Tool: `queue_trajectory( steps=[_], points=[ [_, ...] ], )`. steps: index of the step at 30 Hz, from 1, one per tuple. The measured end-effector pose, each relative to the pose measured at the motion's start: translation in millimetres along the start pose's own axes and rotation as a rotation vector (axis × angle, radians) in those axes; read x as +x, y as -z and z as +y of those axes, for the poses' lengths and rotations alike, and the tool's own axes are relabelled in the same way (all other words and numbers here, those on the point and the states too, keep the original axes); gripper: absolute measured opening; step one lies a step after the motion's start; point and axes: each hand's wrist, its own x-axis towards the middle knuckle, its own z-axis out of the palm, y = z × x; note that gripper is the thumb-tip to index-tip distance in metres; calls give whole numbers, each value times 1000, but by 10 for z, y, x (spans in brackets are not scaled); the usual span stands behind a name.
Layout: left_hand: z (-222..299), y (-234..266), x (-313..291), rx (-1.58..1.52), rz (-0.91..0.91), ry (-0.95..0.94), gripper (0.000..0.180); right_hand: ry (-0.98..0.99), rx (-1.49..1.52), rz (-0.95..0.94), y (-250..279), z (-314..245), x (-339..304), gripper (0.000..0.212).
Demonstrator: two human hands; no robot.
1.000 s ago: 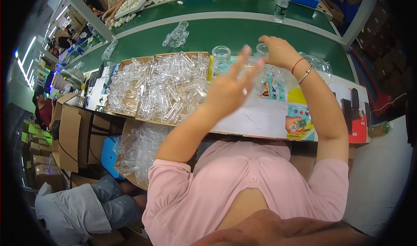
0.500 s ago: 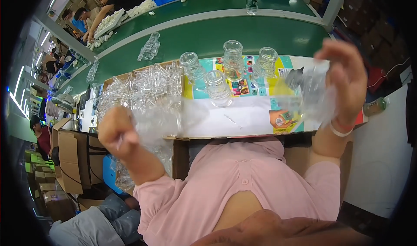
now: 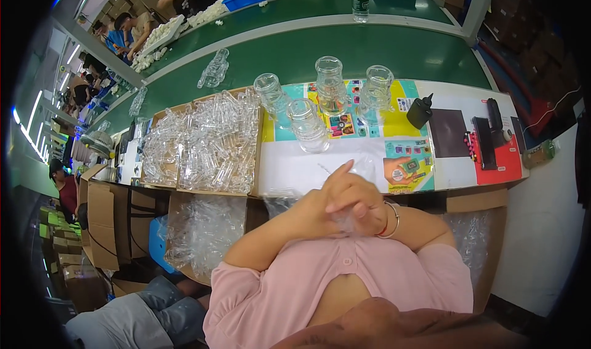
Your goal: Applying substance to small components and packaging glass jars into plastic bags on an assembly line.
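Observation:
My left hand point(image 3: 317, 211) and my right hand point(image 3: 360, 202) meet in front of my chest, at the near edge of the table. The fingers of both are closed around crumpled clear plastic point(image 3: 348, 223), which looks like a thin bag. Some of it shows above and below the fingers, while the rest is hidden. Beyond the hands, several clear glass-like vessels point(image 3: 308, 127) stand upright on printed sheets. To their left, a cardboard box point(image 3: 259, 158) is filled with small clear tube-shaped pieces point(image 3: 215, 136).
A black dropper bottle point(image 3: 420, 111) and a dark phone-like slab point(image 3: 484, 143) lie to the right. Clear plastic bags point(image 3: 206, 232) fill a box below the table. Behind runs a green conveyor point(image 3: 406, 56) with a water bottle point(image 3: 361, 3); other people work at the far left.
Both hands have come down and inward from wide apart to meet at the front, bringing the clear plastic together. The dropper bottle and right table end are now uncovered.

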Motion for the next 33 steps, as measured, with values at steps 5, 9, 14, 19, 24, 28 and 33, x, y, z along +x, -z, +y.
queue_trajectory(
  steps=[5,9,14,19,24,28,33],
  points=[
    [-360,426,-743,564,341,44,51,80,-347,-79,64,73,-82,34],
    [-715,1208,-2053,1121,1257,24,17,-221,-465,26,244,174,-401,17],
    [-1570,1733,-3824,1286,1963,723,51,-269,-596,58,327,360,-650,11],
    [-2744,856,-4036,989,1508,1093,65,-301,-620,155,225,385,-698,9],
    [-3386,235,-3943,604,54,1356,62,-282,-747,170,247,379,-696,10],
    [-3502,276,-3985,323,87,1413,57,-290,-855,163,308,336,-600,11],
    [-3534,372,-3907,2,68,1468,52,-335,-867,181,312,357,-549,12]
  ],
)
